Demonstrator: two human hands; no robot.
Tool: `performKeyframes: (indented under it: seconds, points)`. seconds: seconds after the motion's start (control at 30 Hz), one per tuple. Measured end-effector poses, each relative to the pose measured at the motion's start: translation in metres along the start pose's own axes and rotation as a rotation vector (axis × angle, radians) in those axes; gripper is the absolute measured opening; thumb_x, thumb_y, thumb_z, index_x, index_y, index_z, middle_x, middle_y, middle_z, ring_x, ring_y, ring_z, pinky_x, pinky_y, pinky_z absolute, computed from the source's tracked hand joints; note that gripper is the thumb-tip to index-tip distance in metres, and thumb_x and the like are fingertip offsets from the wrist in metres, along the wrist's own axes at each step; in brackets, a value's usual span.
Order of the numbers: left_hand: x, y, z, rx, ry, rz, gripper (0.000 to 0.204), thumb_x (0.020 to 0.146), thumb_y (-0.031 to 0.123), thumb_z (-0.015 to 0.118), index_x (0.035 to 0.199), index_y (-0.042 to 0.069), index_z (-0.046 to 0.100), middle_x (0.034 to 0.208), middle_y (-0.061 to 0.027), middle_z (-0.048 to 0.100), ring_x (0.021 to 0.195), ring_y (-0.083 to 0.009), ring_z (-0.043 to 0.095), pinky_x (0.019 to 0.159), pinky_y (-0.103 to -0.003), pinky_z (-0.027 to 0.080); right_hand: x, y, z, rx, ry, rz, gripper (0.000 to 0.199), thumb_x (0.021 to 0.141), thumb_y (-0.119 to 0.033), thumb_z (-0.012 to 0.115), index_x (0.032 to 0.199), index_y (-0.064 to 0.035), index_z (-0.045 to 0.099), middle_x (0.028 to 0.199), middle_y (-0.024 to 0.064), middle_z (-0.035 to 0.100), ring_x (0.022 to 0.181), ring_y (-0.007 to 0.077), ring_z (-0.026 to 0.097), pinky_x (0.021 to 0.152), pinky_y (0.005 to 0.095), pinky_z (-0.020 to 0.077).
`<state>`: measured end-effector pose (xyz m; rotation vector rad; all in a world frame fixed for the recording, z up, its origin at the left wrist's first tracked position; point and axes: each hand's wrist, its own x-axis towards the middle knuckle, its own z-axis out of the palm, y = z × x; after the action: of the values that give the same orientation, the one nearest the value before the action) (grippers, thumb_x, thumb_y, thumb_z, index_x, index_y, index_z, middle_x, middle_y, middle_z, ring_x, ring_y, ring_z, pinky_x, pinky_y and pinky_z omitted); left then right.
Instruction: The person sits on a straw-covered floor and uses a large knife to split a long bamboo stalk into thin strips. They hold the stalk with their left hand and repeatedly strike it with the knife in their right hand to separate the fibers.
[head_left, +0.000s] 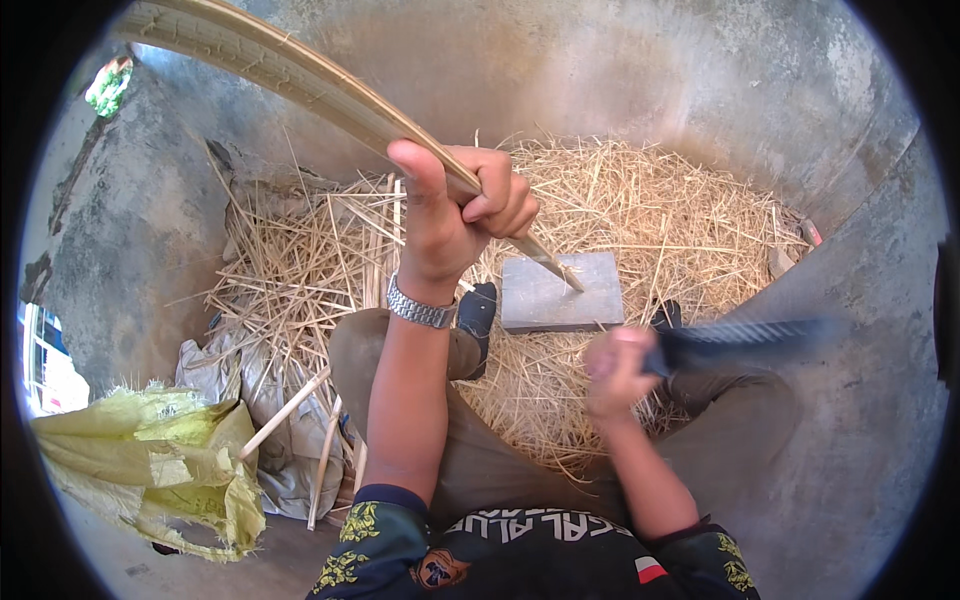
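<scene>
My left hand [450,215], with a metal watch on its wrist, is closed round a long split bamboo strip [320,90]. The strip slants from the upper left down to a grey rectangular block [530,295], where its narrow lower end touches the top face. Lower and to the right, my right hand [617,375] grips a machete [745,343] by its handle. Its dark blade points right, apart from the strip, and is smeared by motion. The block sits between my feet.
Loose straw-like shavings [680,210] cover the floor around the block. Thin bamboo sticks [290,270] pile up at the left, near a torn yellow sack [150,450] and a grey plastic sheet [300,460]. A concrete wall [620,80] curves behind.
</scene>
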<state>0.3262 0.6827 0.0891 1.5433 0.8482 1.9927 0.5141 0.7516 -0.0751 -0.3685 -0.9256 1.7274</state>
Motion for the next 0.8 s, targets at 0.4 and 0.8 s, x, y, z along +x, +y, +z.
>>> performKeyframes:
  seconds: [0.4, 0.8]
  points:
    - [0.000, 0.001, -0.001, 0.034, 0.053, 0.014, 0.079, 0.084, 0.087, 0.024, 0.056, 0.013, 0.030, 0.046, 0.0057, 0.023, 0.040, -0.0088, 0.019, 0.039, -0.027, 0.019, 0.023, -0.083, 0.030, -0.196, -0.134, 0.097, 0.023, 0.097, -0.016, 0.058, 0.080, -0.0103, 0.044, 0.054, -0.0038, 0.040, 0.042, 0.0054, 0.038, 0.038, 0.0229, 0.0303]
    - [-0.001, 0.004, 0.004, -0.022, 0.029, 0.076, 0.081, 0.082, 0.089, 0.020, 0.057, 0.013, 0.030, 0.047, 0.0048, 0.026, 0.042, -0.0091, 0.018, 0.041, -0.028, 0.018, 0.019, -0.016, 0.005, -0.765, -0.216, 0.761, 0.026, 0.086, -0.014, 0.063, 0.064, -0.0075, 0.051, 0.050, -0.0015, 0.044, 0.039, 0.0107, 0.041, 0.038, 0.0302, 0.0303]
